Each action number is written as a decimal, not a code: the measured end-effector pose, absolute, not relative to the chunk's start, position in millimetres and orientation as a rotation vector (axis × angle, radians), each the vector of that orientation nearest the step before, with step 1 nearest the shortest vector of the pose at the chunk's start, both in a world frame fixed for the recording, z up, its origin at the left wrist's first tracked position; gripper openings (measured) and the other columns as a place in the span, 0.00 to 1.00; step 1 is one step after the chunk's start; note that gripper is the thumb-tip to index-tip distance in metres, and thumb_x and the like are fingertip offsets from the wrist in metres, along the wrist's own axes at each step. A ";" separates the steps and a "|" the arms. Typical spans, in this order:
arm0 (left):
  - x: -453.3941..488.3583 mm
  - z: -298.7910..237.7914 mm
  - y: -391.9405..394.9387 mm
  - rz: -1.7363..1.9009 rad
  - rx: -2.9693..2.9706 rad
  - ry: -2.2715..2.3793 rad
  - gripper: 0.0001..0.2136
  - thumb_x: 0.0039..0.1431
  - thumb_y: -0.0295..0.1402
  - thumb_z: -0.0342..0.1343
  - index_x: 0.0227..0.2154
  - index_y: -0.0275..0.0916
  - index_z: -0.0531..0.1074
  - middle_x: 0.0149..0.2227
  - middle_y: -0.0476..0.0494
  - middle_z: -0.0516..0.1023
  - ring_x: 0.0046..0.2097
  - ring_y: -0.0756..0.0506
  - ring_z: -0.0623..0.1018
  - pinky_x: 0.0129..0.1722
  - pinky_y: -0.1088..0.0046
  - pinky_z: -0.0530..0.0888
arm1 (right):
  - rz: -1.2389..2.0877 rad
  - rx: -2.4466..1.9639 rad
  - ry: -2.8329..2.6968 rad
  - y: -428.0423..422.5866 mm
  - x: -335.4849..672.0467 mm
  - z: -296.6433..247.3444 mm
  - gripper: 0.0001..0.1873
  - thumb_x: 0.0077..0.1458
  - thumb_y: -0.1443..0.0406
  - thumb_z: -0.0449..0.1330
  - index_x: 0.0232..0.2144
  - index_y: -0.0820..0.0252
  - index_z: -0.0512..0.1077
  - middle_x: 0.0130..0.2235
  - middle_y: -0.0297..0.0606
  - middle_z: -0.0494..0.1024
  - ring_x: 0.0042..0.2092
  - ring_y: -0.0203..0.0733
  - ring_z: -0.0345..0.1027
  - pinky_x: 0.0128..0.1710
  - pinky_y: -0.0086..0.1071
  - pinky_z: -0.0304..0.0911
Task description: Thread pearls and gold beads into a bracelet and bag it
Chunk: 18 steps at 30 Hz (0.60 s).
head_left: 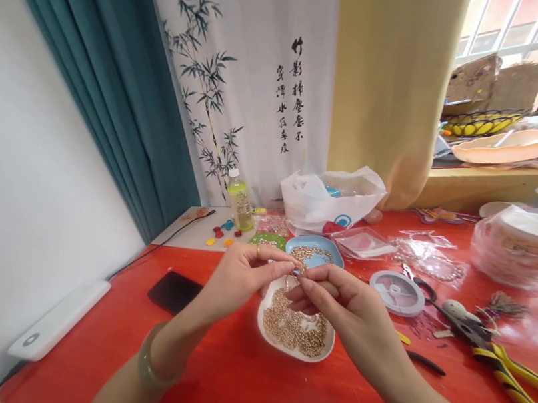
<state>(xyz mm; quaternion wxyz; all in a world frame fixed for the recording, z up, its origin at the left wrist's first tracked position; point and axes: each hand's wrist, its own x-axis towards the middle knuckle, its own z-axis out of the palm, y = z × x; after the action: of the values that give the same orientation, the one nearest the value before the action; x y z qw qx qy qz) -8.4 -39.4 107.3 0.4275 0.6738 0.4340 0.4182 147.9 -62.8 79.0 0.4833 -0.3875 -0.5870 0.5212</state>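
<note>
With our left hand [241,279] we pinch a small gold-coloured beaded piece [301,270], thumb and index finger closed on it. Our right hand [342,300] meets it from the other side, thumb and forefinger also clamped on the piece; its exact form is too small for us to tell. Right below our fingertips sits a white, rounded-square dish [294,354] with many small round gold-coloured beads [300,334] in it. Just beyond our fingers stands a blue, rounded plastic dish [339,255] with more gold-coloured beads, and beside it, beyond our left fingers, a green dish [267,238]. To the right of our right fingers we have a round, pale grey plastic spool [395,302], with black-handled scissors [430,293] just beside it and yellow-and-black-handled pliers [491,359] farther right. A black, flat phone [173,291] lies left of our left fingers, near the wrist, on the glossy red tabletop [231,384].
</note>
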 end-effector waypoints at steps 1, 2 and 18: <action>-8.6 107.5 -39.2 1.042 1.678 1.080 0.08 0.48 0.35 0.56 0.26 0.37 0.76 0.23 0.48 0.74 0.17 0.57 0.61 0.19 0.78 0.62 | 1.260 -0.943 -1.436 -63.0 147.8 78.8 0.08 0.51 0.60 0.55 0.27 0.59 0.66 0.25 0.34 0.76 0.29 0.36 0.71 0.30 0.30 0.67; -8.7 107.7 -39.0 1.038 1.670 1.073 0.08 0.48 0.34 0.55 0.26 0.36 0.76 0.22 0.49 0.74 0.17 0.57 0.61 0.19 0.78 0.62 | 1.251 -0.939 -1.442 -63.0 147.7 78.6 0.07 0.51 0.61 0.55 0.27 0.59 0.66 0.25 0.34 0.76 0.29 0.36 0.71 0.30 0.30 0.67; -8.3 104.1 -35.4 1.013 1.591 0.967 0.08 0.50 0.35 0.55 0.28 0.38 0.77 0.10 0.56 0.59 0.16 0.57 0.58 0.20 0.78 0.57 | 1.205 -0.954 -1.487 -64.9 146.7 76.7 0.06 0.51 0.63 0.54 0.27 0.59 0.66 0.24 0.34 0.77 0.28 0.36 0.72 0.28 0.28 0.66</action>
<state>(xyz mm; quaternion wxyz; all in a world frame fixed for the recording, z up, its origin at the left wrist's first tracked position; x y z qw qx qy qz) -8.3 -35.4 104.1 0.4891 0.6547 0.3978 0.4170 146.7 -64.9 76.7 0.4806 -0.3913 -0.6097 0.4942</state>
